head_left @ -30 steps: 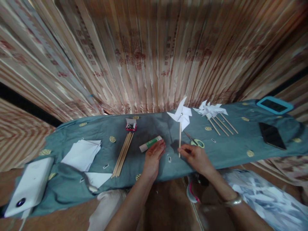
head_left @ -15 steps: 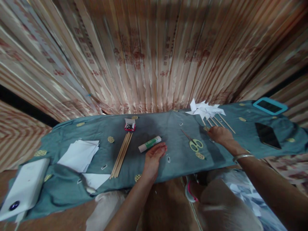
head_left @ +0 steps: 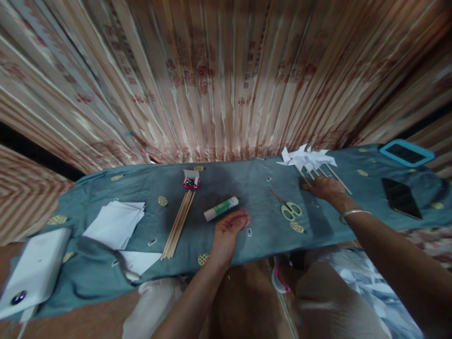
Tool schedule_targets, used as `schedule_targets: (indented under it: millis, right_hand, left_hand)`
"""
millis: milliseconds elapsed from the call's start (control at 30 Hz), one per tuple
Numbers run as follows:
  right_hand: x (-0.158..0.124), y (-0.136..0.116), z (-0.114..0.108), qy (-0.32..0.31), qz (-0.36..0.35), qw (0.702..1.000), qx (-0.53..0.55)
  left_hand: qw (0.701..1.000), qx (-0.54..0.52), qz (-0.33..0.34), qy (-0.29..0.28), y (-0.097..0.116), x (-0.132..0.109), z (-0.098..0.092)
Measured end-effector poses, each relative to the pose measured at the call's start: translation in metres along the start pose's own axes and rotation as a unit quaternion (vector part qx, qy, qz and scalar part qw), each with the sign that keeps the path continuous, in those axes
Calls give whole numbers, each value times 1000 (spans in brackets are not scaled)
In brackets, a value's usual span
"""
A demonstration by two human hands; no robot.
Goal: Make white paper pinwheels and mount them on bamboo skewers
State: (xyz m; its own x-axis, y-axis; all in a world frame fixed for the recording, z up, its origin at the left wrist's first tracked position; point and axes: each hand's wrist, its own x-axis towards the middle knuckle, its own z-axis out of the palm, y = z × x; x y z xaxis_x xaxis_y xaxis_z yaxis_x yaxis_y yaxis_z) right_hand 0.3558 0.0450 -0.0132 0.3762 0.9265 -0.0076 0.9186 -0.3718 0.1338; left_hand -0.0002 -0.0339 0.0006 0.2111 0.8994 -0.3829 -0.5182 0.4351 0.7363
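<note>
At the far left end of the blue-green cloth (head_left: 247, 186) lies a white box (head_left: 33, 268). Next to it sits a loose stack of white paper squares (head_left: 115, 222), with a single sheet (head_left: 141, 261) nearer the front edge. Further right, a bundle of thin wooden sticks (head_left: 178, 223) lies lengthwise, pointing toward a small red box (head_left: 191, 180) at the back.

A glue stick (head_left: 221, 208) with a green label lies on its side near the middle. The left hand (head_left: 229, 229) rests on the cloth just in front of it, fingers stretched out and held together, holding nothing. Its fingertips are close to the glue stick but not on it.

Scissors with pale green handles (head_left: 290, 210) lie flat to the right of that hand. Beyond them the right hand (head_left: 325, 187), a bangle on its wrist, reaches to the back of the cloth and covers the near ends of the sticks of the white paper pinwheels (head_left: 308, 159). These lie in a cluster against the curtain. Its fingers are curled downward, but whether they pinch a stick cannot be told.

A dark phone (head_left: 400, 198) lies further right, and a blue-framed tablet (head_left: 406, 153) sits at the far right end.
</note>
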Motion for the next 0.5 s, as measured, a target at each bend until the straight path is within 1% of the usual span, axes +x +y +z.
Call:
schedule_targets:
  millis: [133,267,400,500]
  right_hand:
    - [0,-4,-4,-41,57,997,-35]
    - [-5,-10,-13,-48,55,996,-50]
    - [-21,-22,-27,-28,13,998,-52]
    - [-41,-48,-35,10,-65,997,-30]
  left_hand:
    - [1000,15,4,0,-1,-2,-1]
    - [999,32,1,1,-1,-6,-1]
    - [999,44,5,-15,0,-12,1]
    - [997,61,12,-38,-1,-20,2]
